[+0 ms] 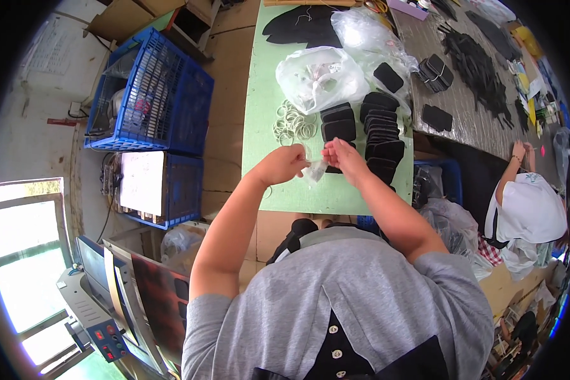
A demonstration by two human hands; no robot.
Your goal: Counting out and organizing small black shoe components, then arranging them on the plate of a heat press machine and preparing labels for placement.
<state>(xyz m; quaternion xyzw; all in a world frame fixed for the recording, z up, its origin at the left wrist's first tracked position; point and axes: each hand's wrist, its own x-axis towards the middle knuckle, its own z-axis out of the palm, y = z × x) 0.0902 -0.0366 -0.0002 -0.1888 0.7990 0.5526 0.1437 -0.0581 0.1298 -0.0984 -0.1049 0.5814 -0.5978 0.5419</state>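
Over the near part of the green tabletop (285, 202), my two hands are close together. My left hand (280, 163) is closed, its fingertips pinching a small clear plastic bag (314, 171). On the bag's other side, my right hand (346, 159) has its fingers drawn in, with the fingertips at the bag's upper edge. The bag hangs between the hands; its contents are too blurred to tell. Beyond my left hand lies a loose pile of pale rings (291, 121). A row of black rounded pads (339, 130) is just past my right hand, with a longer stack (381, 130) to its right.
A large white plastic bag (320, 79) and black sheet pieces (301, 26) lie farther back. To the right is a grey-covered table (437, 104) with black strips (478, 69), where a co-worker in white (531, 206) sits. Blue crates (193, 88) are stacked at left, above a machine (95, 310).
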